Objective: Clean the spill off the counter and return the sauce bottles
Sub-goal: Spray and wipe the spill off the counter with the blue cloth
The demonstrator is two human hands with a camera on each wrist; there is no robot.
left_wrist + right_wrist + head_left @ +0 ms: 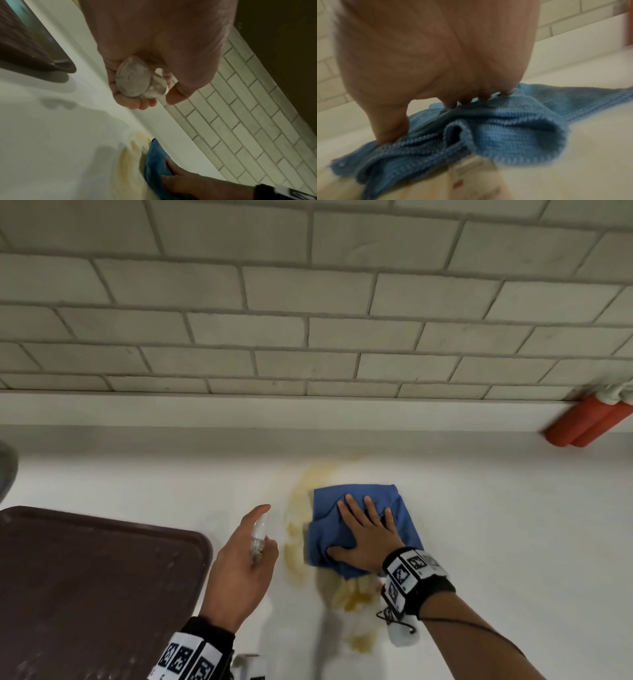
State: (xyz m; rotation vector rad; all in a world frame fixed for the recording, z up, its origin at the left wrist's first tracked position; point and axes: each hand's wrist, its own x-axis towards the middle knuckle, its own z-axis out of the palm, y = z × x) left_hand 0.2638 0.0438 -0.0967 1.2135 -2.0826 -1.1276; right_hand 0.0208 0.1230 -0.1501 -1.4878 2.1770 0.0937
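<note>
A yellow-brown sauce spill (297, 546) is smeared over the white counter (513, 525). My right hand (368, 534) lies flat with spread fingers on a crumpled blue cloth (406, 520) and presses it onto the spill. The same cloth (505, 132) bunches under the palm in the right wrist view. My left hand (245, 556) hovers left of the cloth and grips a small clear spray bottle (258, 534), nozzle toward the spill. The left wrist view shows the bottle's base (135, 79) inside curled fingers, with the spill (130, 162) and cloth (154, 162) below.
A dark brown tray (85, 587) fills the counter's left front. Two red sauce bottles (582, 422) lie against the low ledge at the far right. A grey tiled wall (308, 302) rises behind the counter. A white object (251, 666) shows at the bottom edge.
</note>
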